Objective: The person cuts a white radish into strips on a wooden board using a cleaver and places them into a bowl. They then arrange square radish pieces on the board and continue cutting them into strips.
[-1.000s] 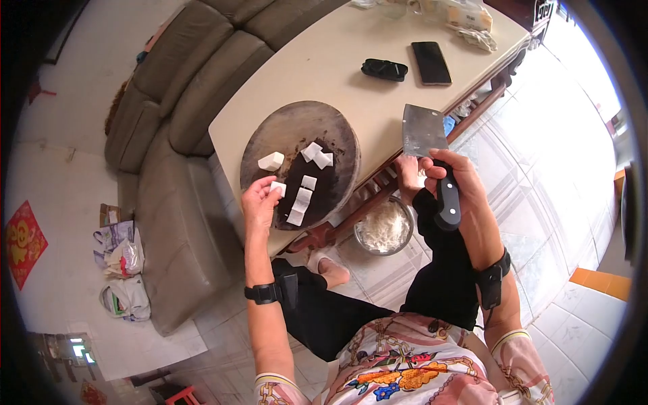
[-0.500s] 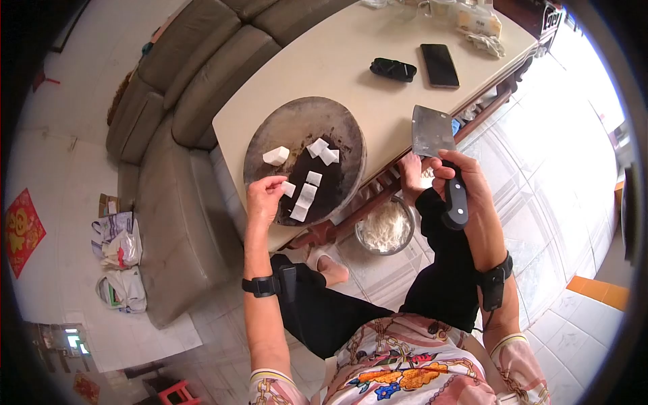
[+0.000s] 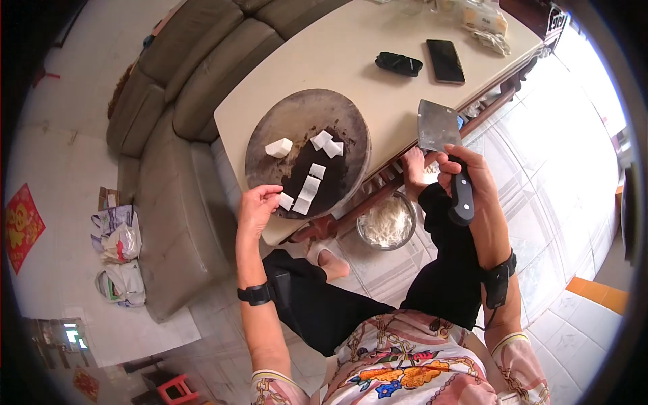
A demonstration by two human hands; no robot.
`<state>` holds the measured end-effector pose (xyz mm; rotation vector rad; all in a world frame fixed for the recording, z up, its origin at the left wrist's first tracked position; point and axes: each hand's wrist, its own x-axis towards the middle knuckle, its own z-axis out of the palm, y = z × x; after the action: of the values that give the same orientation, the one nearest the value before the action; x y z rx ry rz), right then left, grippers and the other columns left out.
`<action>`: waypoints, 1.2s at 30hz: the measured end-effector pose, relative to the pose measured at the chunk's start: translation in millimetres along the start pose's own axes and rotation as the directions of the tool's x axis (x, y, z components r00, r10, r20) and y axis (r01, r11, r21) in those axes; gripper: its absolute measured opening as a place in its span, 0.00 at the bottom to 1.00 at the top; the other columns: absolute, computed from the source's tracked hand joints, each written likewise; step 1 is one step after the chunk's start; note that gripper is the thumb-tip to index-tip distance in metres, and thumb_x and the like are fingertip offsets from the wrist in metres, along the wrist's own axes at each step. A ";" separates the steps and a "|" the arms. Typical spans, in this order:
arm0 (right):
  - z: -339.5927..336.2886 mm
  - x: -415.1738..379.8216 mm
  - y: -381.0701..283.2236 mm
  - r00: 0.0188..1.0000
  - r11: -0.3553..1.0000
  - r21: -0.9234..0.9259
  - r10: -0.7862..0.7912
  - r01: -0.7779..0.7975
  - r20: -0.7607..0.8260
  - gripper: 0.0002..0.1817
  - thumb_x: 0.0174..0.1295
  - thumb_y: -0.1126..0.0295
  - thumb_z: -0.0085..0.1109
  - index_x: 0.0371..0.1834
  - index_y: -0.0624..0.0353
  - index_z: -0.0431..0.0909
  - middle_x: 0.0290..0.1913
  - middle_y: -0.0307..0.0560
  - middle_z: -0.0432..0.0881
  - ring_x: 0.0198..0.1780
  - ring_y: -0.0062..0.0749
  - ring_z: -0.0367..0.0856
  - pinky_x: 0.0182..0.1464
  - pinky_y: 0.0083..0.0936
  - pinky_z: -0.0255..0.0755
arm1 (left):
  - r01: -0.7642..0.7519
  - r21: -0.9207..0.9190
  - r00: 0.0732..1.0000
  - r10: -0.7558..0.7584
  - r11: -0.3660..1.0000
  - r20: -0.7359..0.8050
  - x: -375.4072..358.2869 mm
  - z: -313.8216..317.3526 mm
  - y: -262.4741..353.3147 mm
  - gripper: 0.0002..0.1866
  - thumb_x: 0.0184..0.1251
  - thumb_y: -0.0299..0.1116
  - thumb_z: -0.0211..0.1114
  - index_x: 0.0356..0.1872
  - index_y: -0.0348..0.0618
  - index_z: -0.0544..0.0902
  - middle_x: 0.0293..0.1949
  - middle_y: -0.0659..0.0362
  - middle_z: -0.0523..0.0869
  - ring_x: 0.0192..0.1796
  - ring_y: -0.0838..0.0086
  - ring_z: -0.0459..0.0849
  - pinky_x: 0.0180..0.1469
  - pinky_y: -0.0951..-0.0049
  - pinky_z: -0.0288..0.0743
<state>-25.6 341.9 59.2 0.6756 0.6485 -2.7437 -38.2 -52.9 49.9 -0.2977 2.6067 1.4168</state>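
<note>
My left hand (image 3: 258, 208) is at the near left edge of the round dark chopping board (image 3: 266, 121), its fingertips pinched on a small white slice (image 3: 285, 201). Beside that slice, a row of square white slices (image 3: 310, 186) runs up the board. Farther back lie a few overlapping white pieces (image 3: 327, 144) and a thicker white chunk (image 3: 278, 148). My right hand (image 3: 472, 172) grips a cleaver (image 3: 439, 126) by its black handle, away from the board beyond the table's right edge. Its broad metal blade points up and away from me.
The board rests on a cream table (image 3: 337, 61) with a phone (image 3: 445, 61), a black case (image 3: 399, 64) and plastic bags (image 3: 482, 23). Below the edge, a metal bowl (image 3: 413, 236) of white shreds stands on the floor. A grey sofa (image 3: 182, 202) lines the left.
My left hand has drawn the pinched slice toward the board's near edge, level with the end of the row. My right hand still holds the cleaver; the view has shifted slightly.
</note>
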 end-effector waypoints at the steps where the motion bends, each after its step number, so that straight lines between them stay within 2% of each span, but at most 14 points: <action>1: -0.2 0.8 -0.4 1.000 1.000 0.008 0.007 -0.007 0.001 0.07 0.62 0.75 0.54 0.36 0.65 0.66 0.29 0.47 0.74 0.20 0.16 0.69 0.18 0.14 0.67 | 0.001 -0.002 1.000 -0.001 1.000 -0.001 0.0 1.3 -0.9 0.09 0.61 0.22 0.63 0.41 0.36 0.86 0.29 0.63 0.85 0.30 0.84 0.79 0.35 0.82 0.74; 3: -0.8 1.5 -1.1 1.000 1.000 0.013 0.015 -0.015 0.005 0.07 0.63 0.75 0.53 0.36 0.65 0.66 0.29 0.46 0.74 0.20 0.16 0.69 0.18 0.14 0.68 | -0.021 0.062 0.999 0.023 0.998 -0.030 0.7 3.1 -3.6 0.09 0.60 0.22 0.64 0.41 0.35 0.85 0.28 0.62 0.84 0.28 0.83 0.79 0.33 0.82 0.74; 8: -3.6 2.8 -1.9 0.999 0.998 0.048 0.042 -0.042 0.013 0.06 0.63 0.75 0.53 0.35 0.64 0.66 0.30 0.45 0.74 0.20 0.16 0.69 0.19 0.14 0.68 | -0.030 0.038 0.999 0.031 0.999 -0.043 0.6 5.4 -9.4 0.08 0.59 0.23 0.64 0.40 0.34 0.85 0.27 0.61 0.84 0.27 0.82 0.79 0.31 0.81 0.75; 10: -4.0 1.9 -1.8 1.000 1.000 -0.023 0.002 -0.001 0.030 0.06 0.63 0.74 0.53 0.36 0.64 0.67 0.30 0.45 0.75 0.20 0.15 0.69 0.20 0.14 0.67 | -0.025 0.019 0.999 0.026 1.000 -0.046 -1.0 7.7 -6.5 0.08 0.59 0.23 0.64 0.39 0.33 0.85 0.27 0.60 0.84 0.27 0.82 0.80 0.31 0.81 0.75; 19: -10.4 2.7 -5.5 0.998 0.998 -0.057 0.010 -0.007 0.055 0.06 0.63 0.72 0.54 0.33 0.62 0.69 0.28 0.42 0.75 0.20 0.14 0.68 0.20 0.13 0.66 | 0.020 0.033 0.997 -0.017 0.999 -0.078 -1.0 8.2 -7.7 0.08 0.60 0.24 0.63 0.39 0.35 0.85 0.27 0.59 0.85 0.28 0.80 0.81 0.32 0.79 0.77; 21: -12.0 3.5 -7.7 0.999 0.998 -0.060 0.024 -0.021 0.045 0.06 0.63 0.72 0.54 0.33 0.62 0.69 0.28 0.42 0.75 0.20 0.14 0.68 0.20 0.13 0.66 | -0.018 0.160 0.989 0.041 0.987 -0.141 1.3 7.1 -7.9 0.09 0.61 0.25 0.62 0.41 0.35 0.85 0.28 0.59 0.86 0.30 0.77 0.83 0.34 0.76 0.77; 22: -12.2 3.7 -8.5 0.999 0.997 -0.065 0.038 -0.036 0.036 0.07 0.63 0.71 0.54 0.32 0.61 0.69 0.28 0.41 0.75 0.20 0.14 0.68 0.20 0.13 0.66 | -0.021 0.161 0.989 0.043 0.987 -0.140 3.4 8.1 -4.8 0.09 0.61 0.25 0.62 0.41 0.35 0.85 0.28 0.59 0.86 0.30 0.77 0.83 0.34 0.76 0.77; 24: -10.9 2.4 -8.4 0.999 0.998 -0.062 0.023 -0.022 0.022 0.06 0.63 0.71 0.54 0.33 0.61 0.69 0.28 0.42 0.75 0.20 0.14 0.68 0.19 0.13 0.66 | -0.167 0.242 0.970 0.203 0.956 -0.131 10.2 12.0 6.5 0.09 0.61 0.25 0.62 0.41 0.35 0.84 0.30 0.56 0.87 0.32 0.74 0.85 0.37 0.74 0.78; 25: -10.0 2.0 -8.6 1.000 0.998 -0.061 0.010 -0.010 0.009 0.06 0.63 0.71 0.54 0.33 0.61 0.69 0.28 0.42 0.75 0.19 0.14 0.68 0.19 0.13 0.65 | -0.168 0.242 0.970 0.204 0.956 -0.132 15.2 16.3 16.1 0.09 0.61 0.25 0.62 0.41 0.35 0.84 0.30 0.56 0.87 0.32 0.74 0.85 0.37 0.74 0.78; 27: -12.3 3.6 -9.5 1.000 0.998 -0.066 0.001 -0.001 0.011 0.06 0.63 0.72 0.54 0.33 0.62 0.69 0.27 0.42 0.75 0.19 0.14 0.68 0.19 0.13 0.65 | -0.372 0.297 0.905 0.415 0.880 -0.096 30.2 30.0 36.3 0.10 0.60 0.25 0.64 0.42 0.34 0.84 0.31 0.54 0.87 0.34 0.71 0.87 0.39 0.72 0.79; 28: -13.4 4.1 -10.3 1.000 0.998 -0.069 -0.008 0.009 0.011 0.06 0.63 0.72 0.54 0.34 0.62 0.69 0.27 0.42 0.75 0.19 0.15 0.68 0.19 0.13 0.66 | -0.376 0.295 0.903 0.419 0.878 -0.097 38.4 37.0 42.4 0.10 0.60 0.25 0.64 0.42 0.34 0.84 0.31 0.54 0.87 0.34 0.71 0.87 0.39 0.72 0.79; 30: -13.0 3.3 -10.1 1.000 0.998 -0.056 -0.016 0.016 0.004 0.06 0.63 0.72 0.54 0.34 0.62 0.68 0.27 0.43 0.76 0.19 0.15 0.68 0.19 0.14 0.66 | -0.486 0.344 0.846 0.531 0.803 -0.043 52.5 52.3 53.8 0.12 0.60 0.25 0.65 0.44 0.35 0.84 0.36 0.52 0.87 0.33 0.69 0.86 0.38 0.72 0.79; 33: -17.0 4.1 -12.5 1.000 0.999 -0.043 -0.013 0.013 0.001 0.06 0.63 0.72 0.54 0.35 0.62 0.68 0.28 0.43 0.76 0.19 0.15 0.68 0.20 0.15 0.66 | -0.489 0.303 0.861 0.509 0.818 0.016 59.9 73.4 64.6 0.15 0.59 0.25 0.65 0.48 0.36 0.82 0.45 0.50 0.84 0.32 0.68 0.84 0.37 0.70 0.78; 36: -18.6 4.3 -14.0 1.000 0.999 -0.048 -0.004 0.004 0.005 0.06 0.63 0.72 0.53 0.35 0.61 0.69 0.28 0.43 0.76 0.19 0.15 0.68 0.20 0.15 0.66 | -0.473 0.414 0.861 0.507 0.778 0.031 67.8 83.7 62.4 0.16 0.58 0.24 0.65 0.49 0.36 0.82 0.45 0.49 0.84 0.33 0.66 0.84 0.39 0.68 0.78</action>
<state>-26.9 362.4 47.3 0.6568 0.7127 -2.7235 -115.5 44.0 39.5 0.4259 3.1058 0.9208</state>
